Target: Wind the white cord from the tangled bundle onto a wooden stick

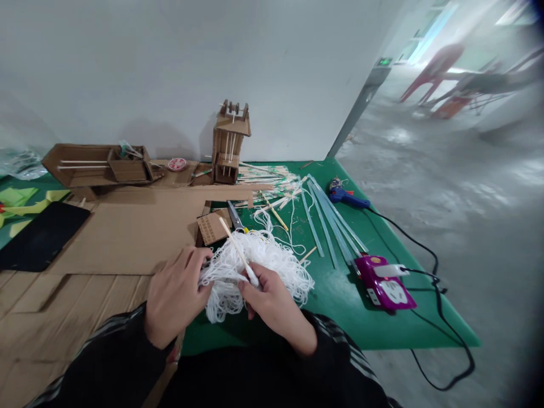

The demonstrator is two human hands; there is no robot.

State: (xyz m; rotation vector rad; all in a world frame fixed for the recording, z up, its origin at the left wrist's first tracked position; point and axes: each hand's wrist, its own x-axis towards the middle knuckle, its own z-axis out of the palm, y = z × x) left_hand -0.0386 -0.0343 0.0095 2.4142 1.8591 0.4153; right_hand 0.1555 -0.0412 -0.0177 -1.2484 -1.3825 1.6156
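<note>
A large tangled heap of white string (272, 263) lies on the green tabletop in front of me. My right hand (274, 300) pinches a thin wooden stick (232, 241) near its lower end, where white string is wound thickly around it. The stick tilts up to the left over the heap. At the heap's left edge, my left hand (181, 292) has its fingers curled around strands of the string; its fingertips are partly hidden. Just behind the heap are scissors (235, 216) and a small cardboard box (213, 226).
On the right are a purple power strip (385, 283), a blue glue gun (349, 197) with a black cable, and clear glue sticks (334, 221). Wooden sticks (272, 175) lie behind. A cardboard tower (229, 147), cardboard boat (96, 164) and black tablet-like slab (42, 235) stand left.
</note>
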